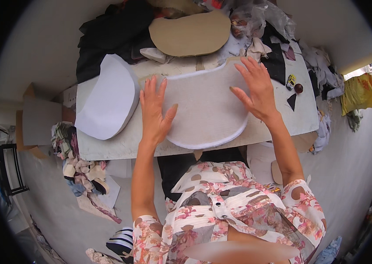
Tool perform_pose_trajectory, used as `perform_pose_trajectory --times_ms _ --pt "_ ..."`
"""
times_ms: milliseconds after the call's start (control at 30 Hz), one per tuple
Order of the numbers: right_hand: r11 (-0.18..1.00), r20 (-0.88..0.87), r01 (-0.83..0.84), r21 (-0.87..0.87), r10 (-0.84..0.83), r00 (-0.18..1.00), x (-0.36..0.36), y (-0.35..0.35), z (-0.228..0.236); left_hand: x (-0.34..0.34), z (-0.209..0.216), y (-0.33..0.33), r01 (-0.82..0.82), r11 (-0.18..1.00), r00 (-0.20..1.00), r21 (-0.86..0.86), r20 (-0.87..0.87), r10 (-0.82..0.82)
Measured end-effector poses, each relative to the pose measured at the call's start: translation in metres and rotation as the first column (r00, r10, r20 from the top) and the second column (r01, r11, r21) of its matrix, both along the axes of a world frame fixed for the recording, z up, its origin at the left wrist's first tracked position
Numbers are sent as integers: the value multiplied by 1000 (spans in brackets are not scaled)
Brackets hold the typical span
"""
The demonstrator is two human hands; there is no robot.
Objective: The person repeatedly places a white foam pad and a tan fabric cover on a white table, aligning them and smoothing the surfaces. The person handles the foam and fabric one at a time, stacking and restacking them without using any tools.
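Note:
A curved, light greyish panel [205, 110] with a white padded-looking rim lies flat on the table in front of me. Tan edges peek out at its upper corners, perhaps cardboard beneath it. My left hand [155, 110] rests on the panel's left side, fingers stretched forward and thumb out. At the upper right edge, my right hand [256, 90] lies with its fingers spread. Neither hand grips anything. Left of my left hand is a thick stack of white curved sheets [107, 99] of similar shape.
A brown cardboard cutout [190, 34] lies at the table's far side, beside black fabric [113, 35] and clear plastic bags [260, 20]. On the right sit a small yellow object [291, 82] and a dark round ball [299, 88]. Cloth scraps [85, 171] are heaped below the table's left edge.

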State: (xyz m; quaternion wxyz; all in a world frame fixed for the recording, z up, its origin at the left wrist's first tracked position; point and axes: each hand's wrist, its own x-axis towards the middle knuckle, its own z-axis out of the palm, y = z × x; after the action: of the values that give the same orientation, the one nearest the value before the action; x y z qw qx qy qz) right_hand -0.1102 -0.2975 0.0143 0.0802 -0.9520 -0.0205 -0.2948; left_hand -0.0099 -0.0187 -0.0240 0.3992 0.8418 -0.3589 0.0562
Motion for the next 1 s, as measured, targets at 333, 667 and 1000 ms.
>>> perform_pose_trajectory --times_ms 333,667,1000 --pt "943 -102 -150 296 187 977 215 43 -33 35 30 9 -269 857 963 -439 -150 226" --pt "928 -188 -194 319 262 947 240 40 -26 134 31 -41 -686 605 280 -403 -915 -291" --pt "738 17 -557 382 596 802 172 30 37 151 16 -77 -491 632 627 -600 -747 -221"
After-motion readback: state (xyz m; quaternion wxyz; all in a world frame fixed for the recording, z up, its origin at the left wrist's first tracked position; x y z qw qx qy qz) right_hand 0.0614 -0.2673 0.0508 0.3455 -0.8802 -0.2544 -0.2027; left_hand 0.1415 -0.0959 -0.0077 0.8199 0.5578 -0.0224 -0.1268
